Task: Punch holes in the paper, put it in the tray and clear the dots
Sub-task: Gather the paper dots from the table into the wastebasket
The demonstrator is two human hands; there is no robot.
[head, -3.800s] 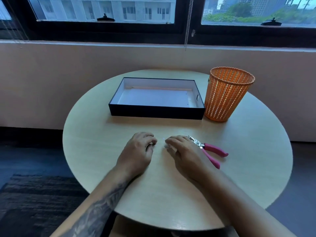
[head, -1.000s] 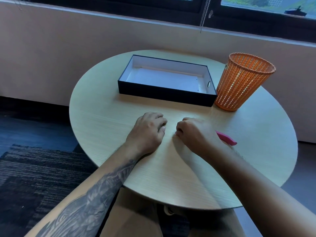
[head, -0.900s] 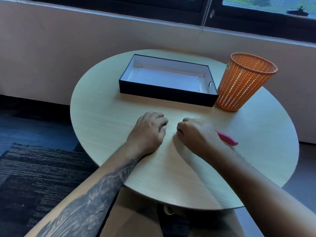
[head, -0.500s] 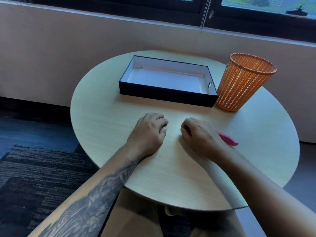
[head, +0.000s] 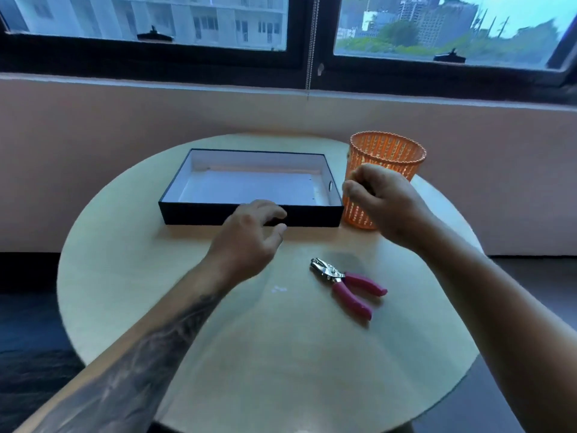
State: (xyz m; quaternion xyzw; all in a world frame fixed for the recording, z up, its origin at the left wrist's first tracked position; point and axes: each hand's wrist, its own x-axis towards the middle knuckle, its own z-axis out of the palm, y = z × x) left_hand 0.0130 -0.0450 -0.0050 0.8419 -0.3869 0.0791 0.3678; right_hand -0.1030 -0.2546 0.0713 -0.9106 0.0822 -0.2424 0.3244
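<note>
A black tray with white walls stands at the back of the round table. White paper lies flat inside it, small holes showing near its right edge. A pink-handled hole punch lies on the table. A few white paper dots sit left of it. My right hand hangs in the air in front of the orange basket, thumb and fingertips pinched on something too small to see. My left hand hovers before the tray's front wall, fingers loosely curled and holding nothing.
The mesh basket stands right beside the tray's right end. A wall and window sill run just behind the table. Dark floor and a rug lie to the left below the table edge.
Both hands have lifted off the table. The right hand rose toward the basket with fingertips pinched, uncovering the hole punch. The left hand moved forward toward the tray. The camera tilted up.
</note>
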